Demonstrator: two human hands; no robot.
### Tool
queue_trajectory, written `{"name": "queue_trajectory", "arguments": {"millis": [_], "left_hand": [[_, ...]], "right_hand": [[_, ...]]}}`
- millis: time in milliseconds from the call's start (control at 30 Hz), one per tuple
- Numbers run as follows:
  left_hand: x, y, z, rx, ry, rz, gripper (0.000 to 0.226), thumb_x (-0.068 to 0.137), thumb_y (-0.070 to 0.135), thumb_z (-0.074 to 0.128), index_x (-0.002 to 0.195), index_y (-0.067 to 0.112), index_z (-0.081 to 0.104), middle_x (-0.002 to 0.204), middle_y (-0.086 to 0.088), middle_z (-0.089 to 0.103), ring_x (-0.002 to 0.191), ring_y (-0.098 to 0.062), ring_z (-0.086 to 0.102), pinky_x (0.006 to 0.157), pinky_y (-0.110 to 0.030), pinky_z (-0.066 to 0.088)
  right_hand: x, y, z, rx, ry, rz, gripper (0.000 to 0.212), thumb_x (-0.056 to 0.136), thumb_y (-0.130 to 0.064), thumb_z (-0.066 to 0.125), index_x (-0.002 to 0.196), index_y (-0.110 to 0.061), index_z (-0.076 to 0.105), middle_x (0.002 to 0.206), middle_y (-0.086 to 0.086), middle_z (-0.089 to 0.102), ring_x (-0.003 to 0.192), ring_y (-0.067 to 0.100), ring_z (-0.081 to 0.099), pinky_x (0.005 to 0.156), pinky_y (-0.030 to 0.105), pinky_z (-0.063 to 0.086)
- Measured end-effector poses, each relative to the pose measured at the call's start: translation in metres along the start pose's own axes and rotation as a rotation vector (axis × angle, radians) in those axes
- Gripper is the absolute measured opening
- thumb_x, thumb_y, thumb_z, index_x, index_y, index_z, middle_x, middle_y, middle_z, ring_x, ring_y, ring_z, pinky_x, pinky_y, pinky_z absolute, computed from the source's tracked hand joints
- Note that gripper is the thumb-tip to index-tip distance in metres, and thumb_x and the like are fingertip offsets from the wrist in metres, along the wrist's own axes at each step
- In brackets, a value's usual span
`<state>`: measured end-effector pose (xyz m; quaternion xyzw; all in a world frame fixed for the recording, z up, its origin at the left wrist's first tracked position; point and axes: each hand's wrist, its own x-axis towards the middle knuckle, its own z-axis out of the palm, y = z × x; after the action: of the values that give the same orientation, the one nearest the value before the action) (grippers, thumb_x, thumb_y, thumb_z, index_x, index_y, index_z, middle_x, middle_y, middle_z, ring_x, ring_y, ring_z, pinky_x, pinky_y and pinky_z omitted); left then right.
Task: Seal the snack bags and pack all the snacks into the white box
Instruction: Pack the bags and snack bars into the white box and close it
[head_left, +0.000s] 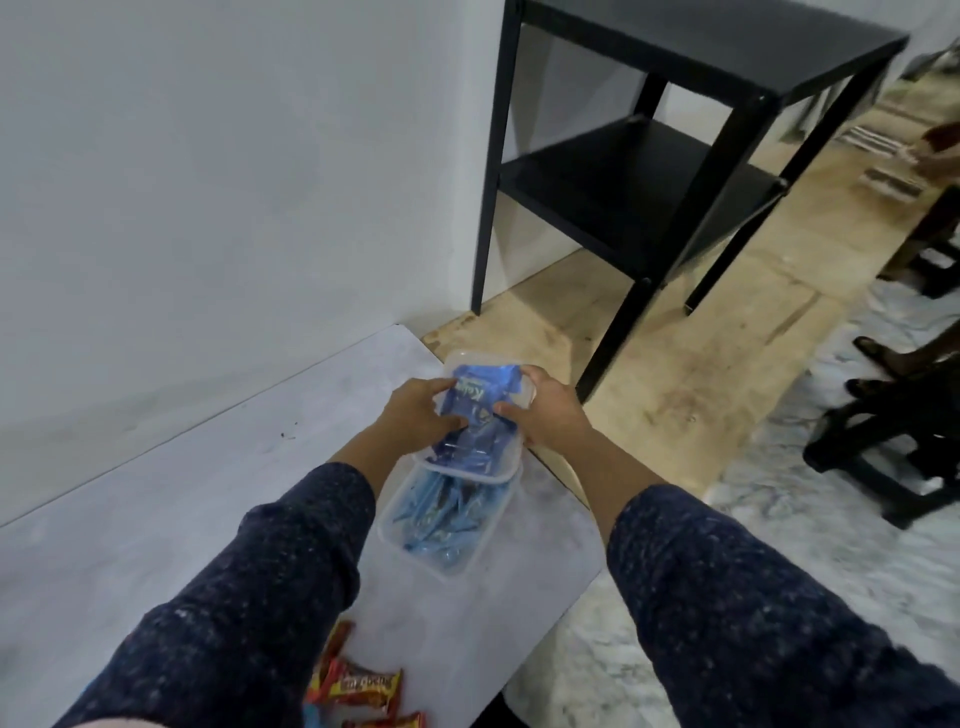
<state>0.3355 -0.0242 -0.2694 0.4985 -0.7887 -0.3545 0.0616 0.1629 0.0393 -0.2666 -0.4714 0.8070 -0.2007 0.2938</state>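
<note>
A translucent white box (511, 457) sits near the table's far right corner, overlapping a second, nearer box (441, 558) that holds several light-blue packets (441, 514). A shiny blue snack bag (480, 397) lies in the far box. My left hand (418, 413) holds the bag's left side between thumb and forefinger. My right hand (548, 410) grips the far box's right corner, fingers curled over the rim and thumb on the bag. Red-and-orange snack packets (363, 688) lie at the table's near edge, partly hidden by my left sleeve.
The light grey table (182, 519) stands against a white wall, and its right edge runs just beside the boxes. A black side table (649, 156) stands on the floor beyond. Dark chair legs (883, 457) and another person's feet are at the right.
</note>
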Motion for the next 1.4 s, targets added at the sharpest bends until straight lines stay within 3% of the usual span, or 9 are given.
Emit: {"name": "queue_trajectory", "arguments": {"millis": [133,233,367,500,700,833,933,1133,1400], "left_hand": [[-0.036,-0.022,0.007,0.011,-0.043,0.020,0.060,0.079,0.030,0.073,0.134,0.027,0.051,0.130,-0.008,0.057,0.112,-0.024,0.058,0.088,-0.024,0.040],[-0.053,-0.036,0.013,0.000,-0.039,0.046,0.060,0.079,0.028,0.073,0.134,0.027,0.052,0.126,-0.009,0.060,0.110,-0.024,0.060,0.082,-0.021,0.039],[-0.070,-0.052,0.024,-0.087,-0.060,0.037,0.060,0.086,0.030,0.065,0.142,0.029,0.040,0.119,-0.016,0.062,0.108,-0.031,0.060,0.082,-0.025,0.041],[-0.082,-0.062,0.029,-0.186,-0.191,-0.033,0.067,0.090,0.036,0.058,0.146,0.040,0.022,0.144,-0.006,0.044,0.125,-0.028,0.049,0.097,-0.031,0.041],[-0.093,-0.065,0.034,-0.238,-0.174,-0.067,0.072,0.087,0.035,0.064,0.146,0.036,0.022,0.144,-0.009,0.044,0.124,-0.029,0.050,0.103,-0.036,0.041],[-0.103,-0.060,0.039,-0.266,-0.078,-0.082,0.070,0.089,0.027,0.063,0.147,0.029,0.025,0.139,-0.010,0.048,0.120,-0.030,0.052,0.095,-0.032,0.042],[-0.112,-0.053,0.031,-0.342,-0.031,-0.115,0.069,0.088,0.025,0.065,0.146,0.028,0.027,0.133,-0.008,0.052,0.107,-0.024,0.056,0.087,-0.028,0.044],[-0.142,-0.051,-0.013,-0.476,0.129,-0.162,0.075,0.083,0.035,0.069,0.144,0.038,0.026,0.136,-0.008,0.053,0.117,-0.026,0.057,0.104,-0.039,0.044],[-0.244,-0.070,-0.105,-0.509,0.423,-0.213,0.077,0.082,0.038,0.070,0.144,0.038,0.025,0.128,-0.011,0.058,0.111,-0.029,0.061,0.096,-0.045,0.050]], "right_hand": [[-0.048,0.005,0.026,0.147,-0.032,0.078,0.069,0.083,-0.029,0.068,0.143,-0.023,0.035,0.122,0.016,0.057,0.081,0.031,0.067,0.061,0.036,0.058],[-0.071,0.008,0.042,0.263,-0.067,0.130,0.073,0.085,-0.025,0.067,0.146,-0.028,0.028,0.122,0.019,0.059,0.049,0.016,0.061,0.044,0.024,0.054],[-0.102,0.007,0.049,0.295,-0.212,0.171,0.085,0.085,-0.035,0.067,0.148,-0.043,0.010,0.130,0.009,0.053,0.069,0.020,0.063,0.051,0.023,0.052],[-0.116,0.002,0.053,0.306,-0.356,0.244,0.100,0.081,-0.041,0.070,0.143,-0.053,-0.007,0.151,0.002,0.031,0.111,0.035,0.057,0.073,0.038,0.054],[-0.117,0.002,0.056,0.425,-0.480,0.279,0.105,0.086,-0.019,0.069,0.143,-0.051,-0.013,0.151,0.014,0.033,0.114,0.041,0.057,0.090,0.044,0.048],[-0.112,0.005,0.051,0.388,-0.520,0.194,0.107,0.082,-0.015,0.072,0.145,-0.049,-0.009,0.152,0.010,0.033,0.099,0.033,0.061,0.079,0.038,0.051],[-0.110,-0.005,0.041,0.354,-0.558,0.126,0.107,0.082,-0.018,0.073,0.145,-0.049,-0.008,0.148,0.010,0.040,0.101,0.035,0.063,0.079,0.038,0.050],[-0.107,-0.054,0.023,0.369,-0.565,-0.071,0.106,0.077,-0.010,0.076,0.147,-0.045,0.005,0.143,0.003,0.044,0.100,0.025,0.057,0.070,0.034,0.053],[-0.145,-0.173,0.035,0.215,-0.682,-0.405,0.103,0.078,-0.018,0.076,0.147,-0.047,0.005,0.143,0.005,0.044,0.098,0.029,0.062,0.065,0.031,0.054]]}}
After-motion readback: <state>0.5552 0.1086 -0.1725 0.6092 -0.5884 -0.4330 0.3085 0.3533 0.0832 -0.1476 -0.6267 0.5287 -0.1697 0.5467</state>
